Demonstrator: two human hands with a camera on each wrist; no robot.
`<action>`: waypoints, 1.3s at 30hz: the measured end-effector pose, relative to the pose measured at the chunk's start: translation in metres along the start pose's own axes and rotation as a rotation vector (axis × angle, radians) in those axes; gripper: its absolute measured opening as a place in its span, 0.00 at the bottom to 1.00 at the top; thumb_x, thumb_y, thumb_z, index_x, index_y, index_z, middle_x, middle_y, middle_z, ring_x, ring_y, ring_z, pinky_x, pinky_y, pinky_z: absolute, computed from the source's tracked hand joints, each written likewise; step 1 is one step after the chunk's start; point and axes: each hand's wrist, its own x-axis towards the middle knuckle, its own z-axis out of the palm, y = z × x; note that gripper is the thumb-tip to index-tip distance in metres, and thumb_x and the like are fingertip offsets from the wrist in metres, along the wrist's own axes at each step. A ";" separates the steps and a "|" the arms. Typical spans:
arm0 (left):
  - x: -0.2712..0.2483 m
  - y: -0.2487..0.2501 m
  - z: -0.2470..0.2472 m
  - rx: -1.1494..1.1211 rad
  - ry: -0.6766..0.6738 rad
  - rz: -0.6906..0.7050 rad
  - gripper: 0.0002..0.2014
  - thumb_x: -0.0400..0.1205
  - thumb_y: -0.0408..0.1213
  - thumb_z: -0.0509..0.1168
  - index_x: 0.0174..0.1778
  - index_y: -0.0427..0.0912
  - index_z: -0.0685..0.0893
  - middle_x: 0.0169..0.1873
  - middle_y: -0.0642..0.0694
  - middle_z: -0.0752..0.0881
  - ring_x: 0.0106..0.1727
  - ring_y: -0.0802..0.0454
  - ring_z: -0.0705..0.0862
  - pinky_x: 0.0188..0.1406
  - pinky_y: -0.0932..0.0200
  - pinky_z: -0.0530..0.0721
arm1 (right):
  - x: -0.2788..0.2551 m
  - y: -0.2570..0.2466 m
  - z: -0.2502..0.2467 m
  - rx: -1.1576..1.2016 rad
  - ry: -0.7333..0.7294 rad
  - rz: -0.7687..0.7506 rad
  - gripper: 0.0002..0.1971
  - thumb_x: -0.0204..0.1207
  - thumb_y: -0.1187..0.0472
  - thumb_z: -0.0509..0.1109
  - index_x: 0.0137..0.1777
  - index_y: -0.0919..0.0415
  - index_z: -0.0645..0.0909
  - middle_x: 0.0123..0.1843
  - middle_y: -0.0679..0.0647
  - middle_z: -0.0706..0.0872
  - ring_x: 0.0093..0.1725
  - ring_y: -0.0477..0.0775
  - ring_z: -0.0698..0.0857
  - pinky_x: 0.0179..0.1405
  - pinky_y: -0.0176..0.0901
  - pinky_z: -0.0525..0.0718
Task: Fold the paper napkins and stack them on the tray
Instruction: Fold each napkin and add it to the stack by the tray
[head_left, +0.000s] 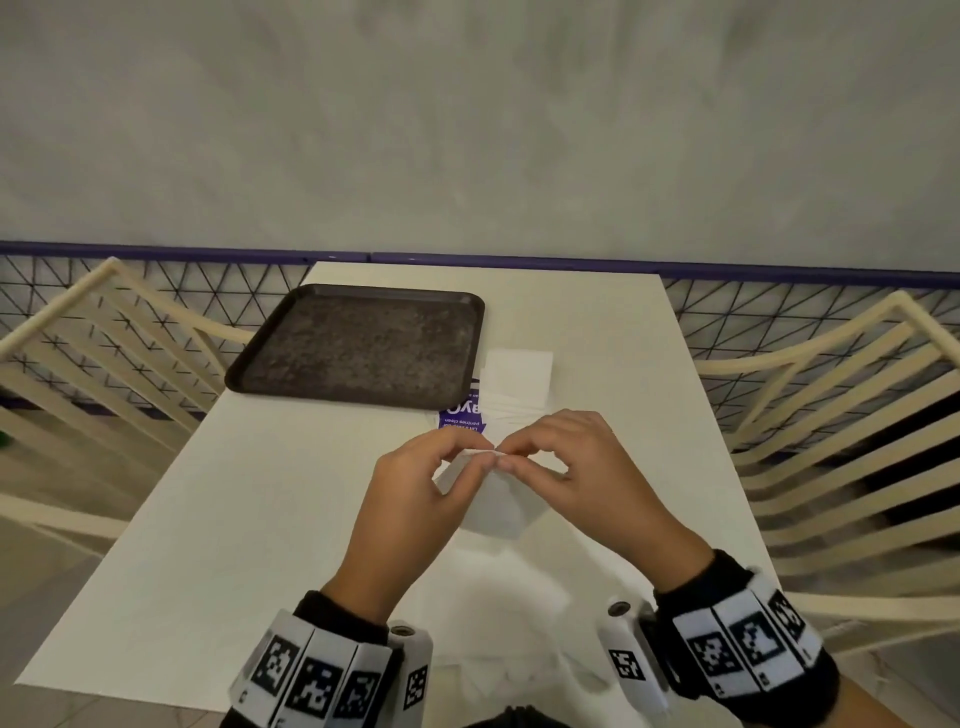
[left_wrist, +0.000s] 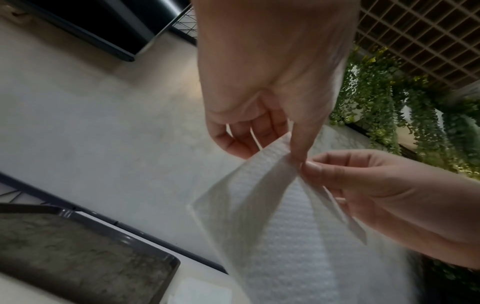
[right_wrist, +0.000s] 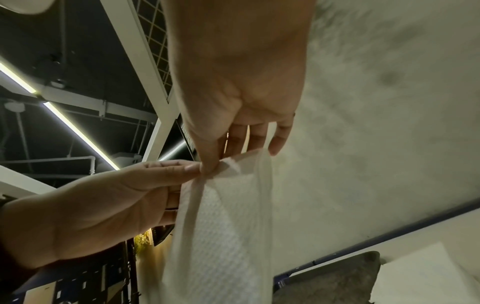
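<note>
You hold one white paper napkin (head_left: 493, 499) up off the table (head_left: 260, 519), pinched at its top edge between both hands, which meet fingertip to fingertip just above the table's middle. Your left hand (head_left: 415, 493) grips the top edge between thumb and forefinger, the other fingers curled loosely behind; in the left wrist view the same hand (left_wrist: 265, 92) pinches the embossed sheet (left_wrist: 272, 226) at its upper corner. Your right hand (head_left: 576, 467) pinches the same edge right beside it, thumb against forefinger, and in the right wrist view that hand (right_wrist: 239, 92) closes on the napkin (right_wrist: 221, 226) while the remaining fingers hang straight behind the paper. The napkin hangs down from the pinch, its layers spreading apart below your fingers, and its lower part reaches toward the table. The dark tray (head_left: 358, 348) lies flat on the far left part of the table with nothing on it. Just beside the tray's right edge lies a stack of white napkins (head_left: 519, 374), partly in a wrapper with a purple printed label (head_left: 460, 415); the stack sits between the tray and your hands, slightly beyond them. Pale slatted chairs (head_left: 104, 353) stand at either side of the table, and a grey wall (head_left: 467, 130) rises behind a purple rail (head_left: 156, 252).
</note>
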 end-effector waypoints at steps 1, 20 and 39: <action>-0.001 0.001 0.000 -0.020 0.000 -0.012 0.04 0.76 0.43 0.66 0.41 0.52 0.86 0.37 0.64 0.86 0.45 0.67 0.81 0.43 0.80 0.73 | -0.001 -0.001 0.000 -0.014 0.001 -0.016 0.12 0.74 0.42 0.63 0.45 0.45 0.85 0.39 0.40 0.87 0.44 0.39 0.80 0.58 0.33 0.67; -0.053 -0.016 -0.006 -0.245 -0.077 -0.424 0.10 0.71 0.34 0.75 0.32 0.57 0.92 0.35 0.62 0.90 0.44 0.67 0.86 0.42 0.79 0.76 | -0.056 0.021 0.000 0.206 -0.201 0.238 0.03 0.75 0.51 0.72 0.41 0.42 0.86 0.42 0.20 0.82 0.52 0.31 0.78 0.50 0.17 0.65; -0.026 -0.059 0.004 -0.225 0.006 -0.443 0.10 0.73 0.32 0.73 0.34 0.54 0.90 0.33 0.62 0.90 0.37 0.63 0.86 0.39 0.76 0.81 | -0.024 0.077 0.034 0.545 -0.177 0.600 0.08 0.75 0.62 0.72 0.35 0.61 0.80 0.31 0.51 0.79 0.31 0.47 0.77 0.32 0.33 0.76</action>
